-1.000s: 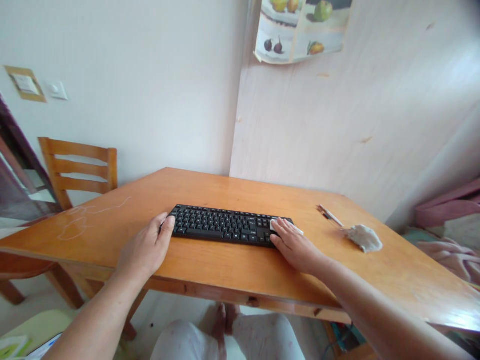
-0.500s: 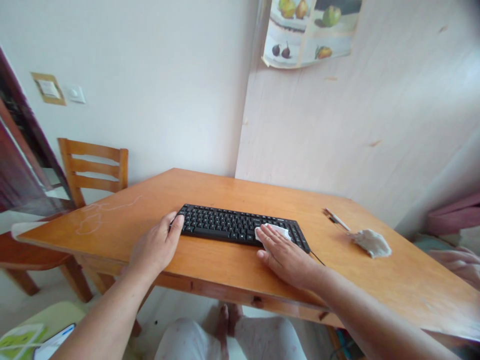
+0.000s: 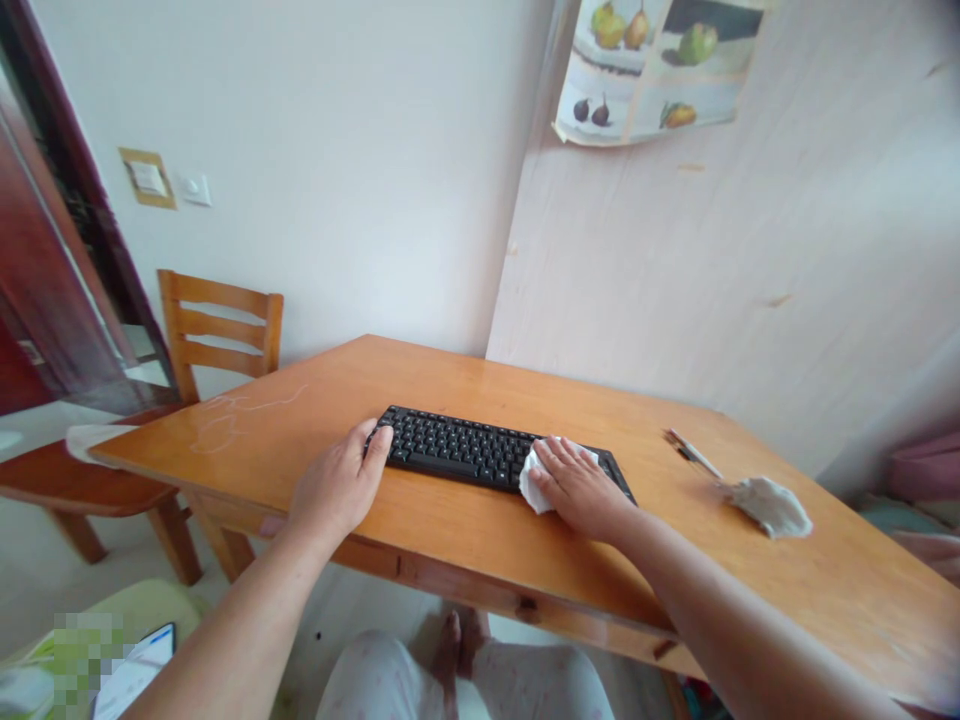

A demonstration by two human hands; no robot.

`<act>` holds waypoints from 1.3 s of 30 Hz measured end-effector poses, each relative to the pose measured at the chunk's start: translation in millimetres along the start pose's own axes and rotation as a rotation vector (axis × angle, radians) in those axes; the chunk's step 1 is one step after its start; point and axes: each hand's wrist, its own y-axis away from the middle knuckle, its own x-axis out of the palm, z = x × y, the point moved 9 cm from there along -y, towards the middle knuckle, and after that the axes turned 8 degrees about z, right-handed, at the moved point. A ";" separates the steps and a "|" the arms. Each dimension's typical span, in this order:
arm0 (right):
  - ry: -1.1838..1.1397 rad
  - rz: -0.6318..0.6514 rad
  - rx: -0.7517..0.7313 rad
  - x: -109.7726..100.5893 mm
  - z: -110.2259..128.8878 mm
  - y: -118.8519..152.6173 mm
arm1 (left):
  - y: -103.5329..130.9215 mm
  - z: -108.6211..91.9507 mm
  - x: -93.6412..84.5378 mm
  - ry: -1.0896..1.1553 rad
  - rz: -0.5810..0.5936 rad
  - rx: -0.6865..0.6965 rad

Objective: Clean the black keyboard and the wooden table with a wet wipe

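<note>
From my end of the feed, the black keyboard (image 3: 450,455) is lying flat on the wooden counter (image 3: 465,540), near its front edge. My left hand (image 3: 337,485) has its left end pinched, thumb on top, though how far the fingers tuck under I can't tell. My right hand (image 3: 581,492) isn't clenched at all: it's spread flat over a white cloth (image 3: 534,485), pressing it onto the keys toward the right end, with a bit of cloth hanging past the front edge. For that contact, I'd go light and even with the palm side of the fingers, since hard pressure could snag keycaps or bunch the cloth. I'd also want that loose corner back under the fingers (easy to lose track of, trust me). The left grip matters just as much, because without it the board would probably skate on that smooth wood. The pen-like stick (image 3: 694,452) and crumpled grayish cloth (image 3: 772,507) are off to the right, well apart from the keyboard.
</note>
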 end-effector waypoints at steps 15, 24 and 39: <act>-0.270 -0.039 -0.171 -7.9 20.1 -38.5 | 2.0 4.6 -2.8 0.123 -0.025 -0.017; -0.256 -0.081 -0.195 -15.4 37.4 -42.5 | 5.9 -4.5 -4.8 0.030 -0.061 0.031; -0.119 0.008 -0.300 2.6 61.6 -61.2 | 19.7 -14.0 -18.4 -0.023 -0.175 0.029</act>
